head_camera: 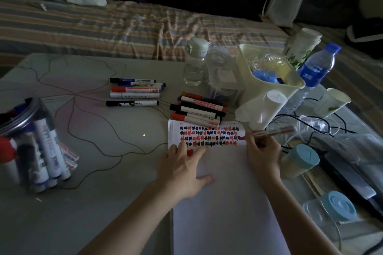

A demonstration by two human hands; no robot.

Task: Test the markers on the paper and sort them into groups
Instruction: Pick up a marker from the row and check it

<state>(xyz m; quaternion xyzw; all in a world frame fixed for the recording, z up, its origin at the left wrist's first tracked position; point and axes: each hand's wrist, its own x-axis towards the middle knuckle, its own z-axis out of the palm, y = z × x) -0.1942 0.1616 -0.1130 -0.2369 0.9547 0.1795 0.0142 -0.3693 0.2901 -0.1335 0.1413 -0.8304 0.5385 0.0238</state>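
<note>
A white paper sheet (223, 203) lies on the grey table, its top covered with rows of red, black and blue test marks (209, 135). My left hand (182, 170) rests flat on the sheet with fingers spread, and a red cap (190, 152) shows between two of its fingers. My right hand (262, 151) grips a red marker (273, 132), tip touching the right end of the marks. One group of markers (134, 91) lies in a row at mid table. A second pile of markers (199, 109) sits just above the paper. A clear jar (24, 143) at left holds several more markers.
A cream bin (267, 80), two water bottles (195, 62) (317, 68), paper cups (333, 101), blue-lidded containers (300, 161) and black cables (310, 124) crowd the right side. Thin wires (87, 97) trail over the left table. A striped bed (124, 25) lies behind.
</note>
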